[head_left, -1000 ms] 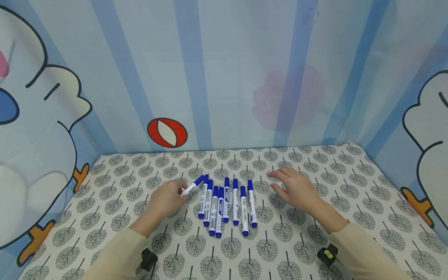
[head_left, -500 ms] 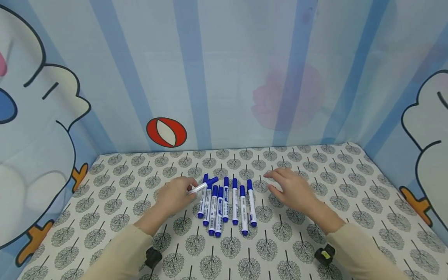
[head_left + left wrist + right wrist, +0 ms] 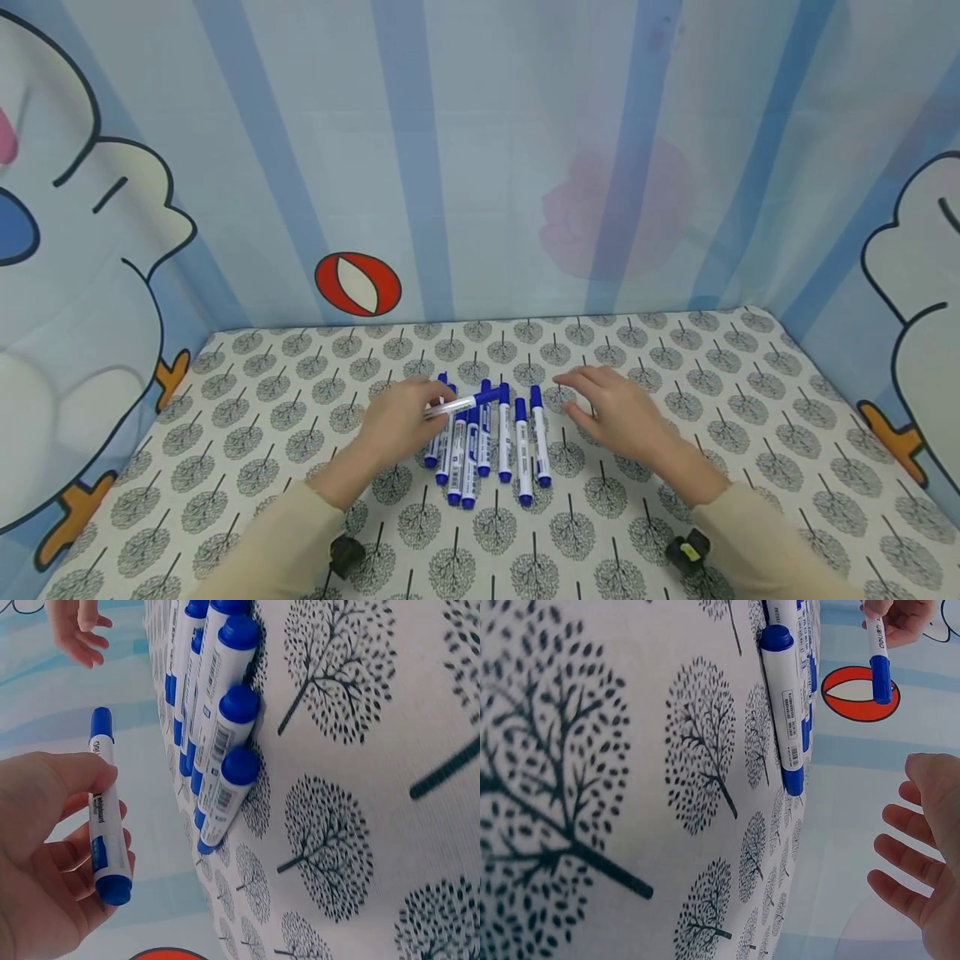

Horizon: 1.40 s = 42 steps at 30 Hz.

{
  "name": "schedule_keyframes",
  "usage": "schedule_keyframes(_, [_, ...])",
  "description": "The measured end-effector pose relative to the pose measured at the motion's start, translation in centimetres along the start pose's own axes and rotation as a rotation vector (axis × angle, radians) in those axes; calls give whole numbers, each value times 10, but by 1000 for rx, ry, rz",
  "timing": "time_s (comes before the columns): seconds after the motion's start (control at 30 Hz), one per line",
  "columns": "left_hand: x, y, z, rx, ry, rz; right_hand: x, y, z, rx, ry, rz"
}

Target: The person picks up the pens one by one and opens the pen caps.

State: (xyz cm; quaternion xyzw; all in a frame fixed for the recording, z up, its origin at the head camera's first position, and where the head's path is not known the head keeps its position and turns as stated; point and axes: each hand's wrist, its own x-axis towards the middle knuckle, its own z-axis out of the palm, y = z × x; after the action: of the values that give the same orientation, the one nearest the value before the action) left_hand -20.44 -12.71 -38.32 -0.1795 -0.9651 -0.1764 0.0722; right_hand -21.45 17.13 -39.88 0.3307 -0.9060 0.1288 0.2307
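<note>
left hand (image 3: 397, 421): pinching one marker (image 3: 463, 403) between thumb and fingertips near its back end, so the capped tip pokes out to the right. It's lifted off the tabletop, hanging crosswise over the top ends of the others. The left wrist view shows the thumb on top and fingers curled under the barrel, so it's a proper grip.

right hand (image 3: 611, 410): holding nothing, fingers spread and relaxed, palm down, hovering just right of the row. Looks to me like it's waiting there to take the marker, but that's a guess.

row of markers (image 3: 487, 442): blue-capped, white-barrelled, lying side by side on the tabletop, roughly parallel and pointing away from the person. Mostly touching, the ends a bit staggered. I count around seven, though the left hand covers part of the leftmost ones.

tabletop (image 3: 675, 350): covered in a cloth with little tree prints. Flat and non-slippery by the looks of it, probably why the round markers stay put.

backdrop (image 3: 525, 150): blue-striped cartoon fabric, with a red-and-white ball (image 3: 357, 284) printed on it.
</note>
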Motion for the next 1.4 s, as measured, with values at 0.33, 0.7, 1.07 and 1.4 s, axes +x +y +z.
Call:
schedule_keyframes(0.33, [4, 13, 6, 23, 56, 99, 3, -9, 4, 31, 4, -19])
schedule_keyframes(0.7, [5, 25, 12, -7, 16, 135, 6, -20, 9, 54, -41, -17])
schedule_keyframes(1.07, [9, 32, 15, -24, 82, 246, 11, -27, 11, 58, -22, -22])
schedule_keyframes(1.4, [10, 34, 15, -40, 66, 244, 12, -29, 12, 100, -53, 29])
